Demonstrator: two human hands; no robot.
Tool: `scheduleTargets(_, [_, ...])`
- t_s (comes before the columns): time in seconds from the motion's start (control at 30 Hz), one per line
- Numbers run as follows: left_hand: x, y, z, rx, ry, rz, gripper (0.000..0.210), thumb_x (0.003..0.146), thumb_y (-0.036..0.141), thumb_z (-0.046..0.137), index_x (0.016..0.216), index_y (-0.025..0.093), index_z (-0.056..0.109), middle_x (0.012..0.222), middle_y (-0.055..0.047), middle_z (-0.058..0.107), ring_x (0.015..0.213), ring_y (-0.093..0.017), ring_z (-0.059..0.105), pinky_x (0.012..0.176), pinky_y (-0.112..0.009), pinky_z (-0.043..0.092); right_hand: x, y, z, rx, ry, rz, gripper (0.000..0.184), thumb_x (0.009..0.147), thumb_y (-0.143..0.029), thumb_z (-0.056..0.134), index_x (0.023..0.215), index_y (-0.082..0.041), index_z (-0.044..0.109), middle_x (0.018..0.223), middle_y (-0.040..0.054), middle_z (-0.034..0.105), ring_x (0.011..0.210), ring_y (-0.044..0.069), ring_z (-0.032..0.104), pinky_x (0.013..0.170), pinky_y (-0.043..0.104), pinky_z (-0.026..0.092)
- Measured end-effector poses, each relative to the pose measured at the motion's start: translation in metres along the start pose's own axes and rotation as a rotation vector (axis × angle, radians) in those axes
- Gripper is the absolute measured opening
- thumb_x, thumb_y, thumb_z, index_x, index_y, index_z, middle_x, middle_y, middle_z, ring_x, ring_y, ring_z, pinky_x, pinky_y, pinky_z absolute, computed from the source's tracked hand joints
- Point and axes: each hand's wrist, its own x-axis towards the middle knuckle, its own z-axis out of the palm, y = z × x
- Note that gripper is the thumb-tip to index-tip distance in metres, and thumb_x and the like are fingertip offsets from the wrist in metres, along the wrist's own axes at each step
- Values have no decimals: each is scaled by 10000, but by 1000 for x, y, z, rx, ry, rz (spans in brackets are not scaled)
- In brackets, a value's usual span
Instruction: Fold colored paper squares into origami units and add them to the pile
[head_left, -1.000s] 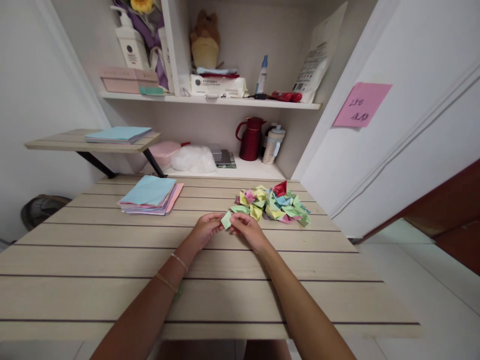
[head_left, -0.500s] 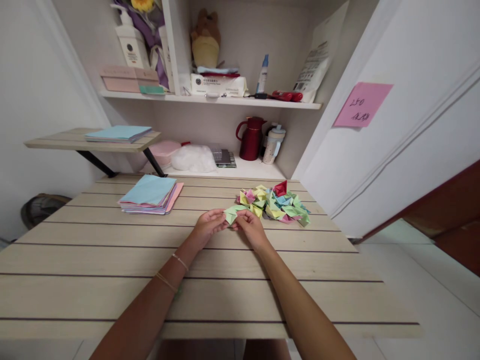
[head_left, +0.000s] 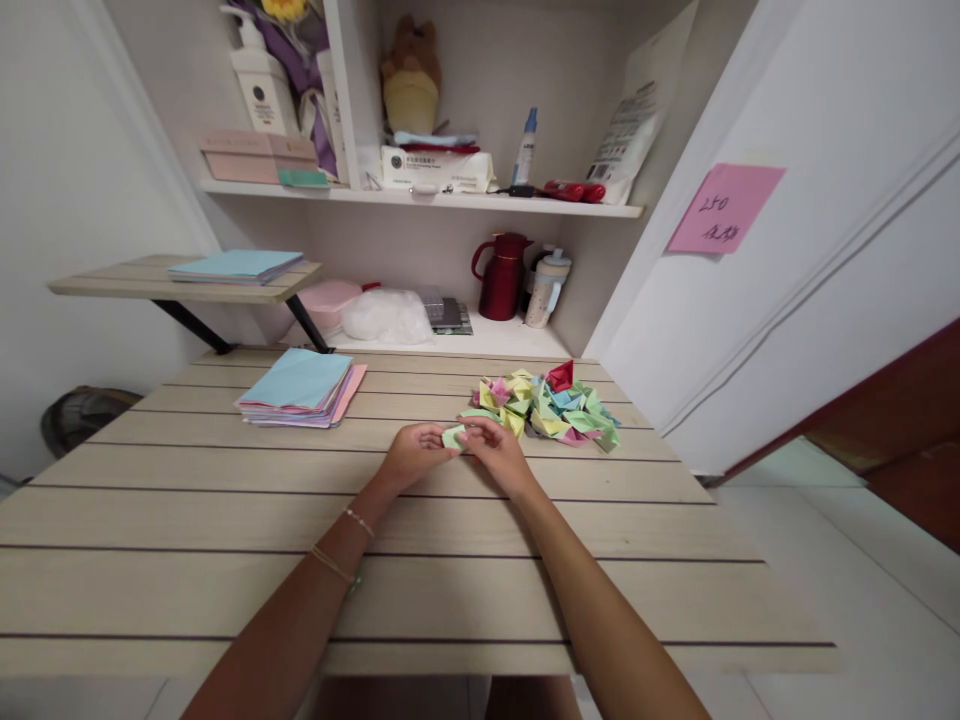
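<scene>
Between my two hands is a small piece of folded light green paper (head_left: 452, 437), held just above the slatted table. My left hand (head_left: 411, 453) pinches its left side between thumb and fingers. On the other side, my right hand (head_left: 498, 455) has its thumb and fingertips closed on the paper. The fingers cover part of it, so its full shape is hidden. Just beyond my right hand lies a heap of folded paper boats (head_left: 568, 412) in yellow, green, blue and pink, with a red boat (head_left: 560, 376) at the back.
A stack of coloured paper sheets (head_left: 298, 383) lies at the left of the table (head_left: 450, 600). More sheets (head_left: 236, 266) rest on a small raised shelf (head_left: 112, 277). Behind stand a dark red jug (head_left: 502, 280) and a pale tumbler (head_left: 549, 290) inside the cabinet.
The green paper has been turned and shows a smaller, more compact face. My left hand has rolled inward a little, and my right fingers have shifted on the paper.
</scene>
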Motion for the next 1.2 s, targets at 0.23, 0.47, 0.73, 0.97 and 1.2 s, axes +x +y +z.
scheduleTargets(0.23, [0, 1, -4, 187, -15, -11, 233, 636, 357, 668, 710, 136, 670, 603, -28, 667, 573, -137, 613, 512, -202, 455, 0, 2, -2, -12, 42, 27, 225, 660, -383, 670, 743, -173, 665, 604, -5, 608, 547, 116, 539, 539, 238, 446])
scheduleTargets(0.47, [0, 3, 0, 114, 69, -18, 264, 681, 371, 625, 782, 132, 671, 689, -45, 687, 603, -157, 641, 467, -202, 466, -2, -1, 2, 62, 60, 77, 236, 649, -395, 667, 729, -175, 636, 601, 1, 619, 572, 144, 587, 551, 262, 493])
scheduleTargets(0.73, [-6, 4, 4, 224, 8, 98, 249, 702, 359, 603, 812, 140, 652, 627, -30, 667, 555, -150, 632, 512, -229, 501, -2, 1, -1, -373, 46, -170, 190, 736, -315, 568, 818, -171, 659, 699, 26, 658, 627, 144, 588, 582, 242, 472])
scheduleTargets(0.97, [-8, 4, 5, 462, 26, 255, 201, 724, 305, 568, 810, 161, 678, 745, -54, 695, 628, -150, 634, 568, -221, 498, -6, -3, -1, -520, 46, -228, 177, 743, -246, 519, 847, -182, 647, 713, 20, 657, 631, 142, 597, 583, 235, 477])
scheduleTargets(1.2, [-8, 7, 7, 271, 132, 195, 163, 691, 266, 589, 781, 153, 666, 767, -57, 699, 681, -169, 654, 627, -244, 524, -4, -1, -1, -514, 140, -205, 168, 682, -175, 500, 813, -177, 606, 706, 7, 636, 588, 136, 587, 550, 233, 475])
